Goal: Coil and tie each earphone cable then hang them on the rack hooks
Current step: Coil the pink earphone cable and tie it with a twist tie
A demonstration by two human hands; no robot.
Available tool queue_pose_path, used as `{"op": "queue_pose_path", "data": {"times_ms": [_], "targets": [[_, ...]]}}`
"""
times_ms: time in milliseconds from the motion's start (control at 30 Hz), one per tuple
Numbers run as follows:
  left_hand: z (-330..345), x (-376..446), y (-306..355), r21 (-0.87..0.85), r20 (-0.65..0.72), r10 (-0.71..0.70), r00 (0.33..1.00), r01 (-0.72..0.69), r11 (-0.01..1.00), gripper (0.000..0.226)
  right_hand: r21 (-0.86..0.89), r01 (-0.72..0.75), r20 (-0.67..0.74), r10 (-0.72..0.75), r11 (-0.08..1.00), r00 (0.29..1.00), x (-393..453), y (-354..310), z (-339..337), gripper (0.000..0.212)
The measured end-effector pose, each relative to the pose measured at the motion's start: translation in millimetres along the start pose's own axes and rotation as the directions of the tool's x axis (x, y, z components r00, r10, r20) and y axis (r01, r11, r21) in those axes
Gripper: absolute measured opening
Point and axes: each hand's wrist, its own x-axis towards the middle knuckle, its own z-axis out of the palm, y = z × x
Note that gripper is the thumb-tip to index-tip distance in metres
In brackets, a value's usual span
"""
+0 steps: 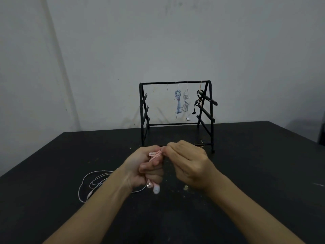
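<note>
The rack [176,113] is standing at the table's [52,217] far edge; three coiled earphones [185,101] are hanging on its right-side hooks; a loose earphone [93,182] is lying front-left.

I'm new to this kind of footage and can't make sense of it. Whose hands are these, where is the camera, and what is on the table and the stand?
The camera sits on a person's head, looking down at their own bare hands. The left hand grips a coiled pink earphone; the right hand pinches at its top, apparently tying it. A white earphone lies loose on the black table. Behind stands a black rack with three coiled earphones hanging on hooks: blue, white and black.
</note>
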Motion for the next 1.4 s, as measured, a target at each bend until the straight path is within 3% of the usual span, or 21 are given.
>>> {"op": "queue_pose_path", "data": {"times_ms": [67,167,233,300,367,467,567,633,733,800,933,1067,1133,1267,1333,1400], "targets": [[-0.3,1.0,4.6,0.068,-0.024,-0.036,0.999,0.038,0.997,0.048,0.047,-0.062,0.006,0.062,0.997,0.998,-1.8,3.9,2.5,0.012],[0.1,2.9,8.3,0.359,-0.195,-0.001,0.981,0.073,0.931,0.047,0.208,-0.346,0.025,0.349,0.915,0.937,-1.0,8.3,1.0,0.011],[-0.4,3.1,6.0,0.581,-0.280,0.175,0.944,0.022,0.813,0.035,0.240,-0.551,0.154,0.529,0.799,0.835,0.6,10.9,-2.3,0.012],[0.6,2.0,3.5,0.745,-0.212,0.377,0.902,-0.100,0.659,0.020,0.269,-0.703,0.299,0.637,0.658,0.711,1.7,14.9,-5.8,0.014],[0.7,1.0,1.4,0.816,-0.146,0.495,0.857,-0.178,0.550,0.023,0.411,-0.794,0.390,0.701,0.447,0.597,4.9,17.6,-10.8,0.020],[1.9,-1.3,1.1,0.783,-0.194,0.562,0.804,-0.218,0.582,0.024,0.614,-0.770,0.443,0.730,0.176,0.520,10.9,17.2,-19.3,0.023],[7.7,-1.9,0.6,0.722,-0.242,0.580,0.778,-0.255,0.643,0.026,0.683,-0.723,0.434,0.738,0.104,0.517,15.2,17.6,-23.9,0.019],[11.7,-2.4,-0.4,0.748,-0.208,0.602,0.771,-0.271,0.606,0.028,0.684,-0.715,0.413,0.732,0.143,0.541,18.8,18.3,-25.6,0.014],[15.5,-1.9,-2.8,0.817,-0.139,0.662,0.737,-0.292,0.497,0.020,0.624,-0.728,0.364,0.719,0.283,0.592,24.1,19.2,-27.2,0.009],[17.0,-0.9,-3.9,0.799,-0.182,0.651,0.737,-0.275,0.535,0.018,0.569,-0.747,0.352,0.719,0.344,0.599,27.3,20.4,-27.4,0.006],[24.7,-1.0,-2.7,0.723,-0.244,0.543,0.804,-0.223,0.654,0.024,0.442,-0.777,0.322,0.729,0.449,0.604,33.2,24.1,-27.9,0.006],[27.5,-2.8,-2.0,0.691,-0.232,0.472,0.851,-0.197,0.695,0.023,0.418,-0.795,0.293,0.763,0.440,0.577,33.4,25.3,-26.5,0.007],[26.9,-3.0,-3.5,0.638,-0.226,0.444,0.867,-0.212,0.740,0.018,0.468,-0.814,0.319,0.793,0.344,0.519,32.4,26.6,-26.6,0.006],[25.9,-0.3,-8.7,0.413,-0.333,0.492,0.804,-0.345,0.843,0.022,0.666,-0.743,0.496,0.785,-0.069,0.372,27.5,24.7,-29.6,0.024],[27.7,1.4,-10.8,0.299,-0.392,0.492,0.778,-0.398,0.867,0.019,0.701,-0.695,0.556,0.734,-0.161,0.391,21.7,18.0,-26.9,0.032],[30.8,3.8,-12.8,0.282,-0.418,0.491,0.765,-0.404,0.870,0.020,0.704,-0.692,0.574,0.701,-0.158,0.423,17.7,10.1,-21.6,0.038]]}}
